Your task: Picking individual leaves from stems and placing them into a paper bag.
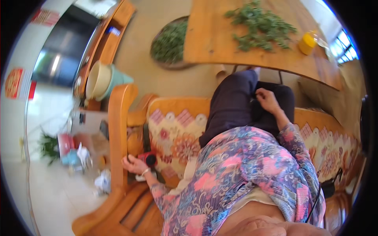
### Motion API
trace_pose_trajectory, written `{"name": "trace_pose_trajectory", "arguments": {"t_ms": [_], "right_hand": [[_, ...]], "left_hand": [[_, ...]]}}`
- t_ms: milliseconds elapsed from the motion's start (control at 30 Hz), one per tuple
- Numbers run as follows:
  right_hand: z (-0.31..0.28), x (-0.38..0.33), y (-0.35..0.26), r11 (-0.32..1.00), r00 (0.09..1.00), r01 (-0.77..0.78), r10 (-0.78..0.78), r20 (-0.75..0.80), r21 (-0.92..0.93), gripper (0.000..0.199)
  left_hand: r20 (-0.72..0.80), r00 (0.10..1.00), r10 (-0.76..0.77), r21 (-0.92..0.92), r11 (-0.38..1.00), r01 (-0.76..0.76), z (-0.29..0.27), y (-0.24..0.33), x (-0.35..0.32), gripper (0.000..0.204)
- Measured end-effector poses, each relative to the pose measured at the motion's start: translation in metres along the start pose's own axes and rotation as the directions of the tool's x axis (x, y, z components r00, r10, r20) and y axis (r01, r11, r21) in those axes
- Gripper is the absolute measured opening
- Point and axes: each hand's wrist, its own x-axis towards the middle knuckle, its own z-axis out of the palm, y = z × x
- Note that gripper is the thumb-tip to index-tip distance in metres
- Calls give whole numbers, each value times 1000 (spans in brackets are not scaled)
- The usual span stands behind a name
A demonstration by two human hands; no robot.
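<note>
I am seated on a wooden bench with a flowered cushion (pixel 163 135). At the wooden armrest (pixel 119 118), my left hand (pixel 136 165) lies with its fingers apart against the inner edge, a bracelet at the wrist. Right beside it on the seat is a red and black object (pixel 149 158), its kind unclear. My right hand (pixel 268 100) rests on my dark trousers (pixel 232 98), fingers curled in. Whatever may be inside those fingers is hidden.
A wooden table (pixel 212 43) ahead bears leafy green sprigs (pixel 260 25) and a yellow-filled container (pixel 307 42). On the floor to its left sits a round tray (pixel 173 66) heaped with greens. Buckets (pixel 98 80) stand beyond the armrest. Bags and a potted plant (pixel 49 147) are farther left.
</note>
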Motion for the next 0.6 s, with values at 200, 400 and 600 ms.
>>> {"name": "trace_pose_trajectory", "arguments": {"t_ms": [200, 400, 600], "right_hand": [[-21, -7, -4, 993, 998, -49, 52, -24, 109, 11], [-29, -13, -15, 961, 993, -21, 51, -104, 276, 10], [-65, -13, -28, 954, 947, 37, 61, -314, 298, 9]], "left_hand": [[459, 887, 48, -384, 911, 149, 72, 123, 26, 21], [339, 749, 570, -839, 543, -34, 149, 313, -11, 22], [181, 667, 723, -977, 211, 36, 170, 470, -74, 22]]}}
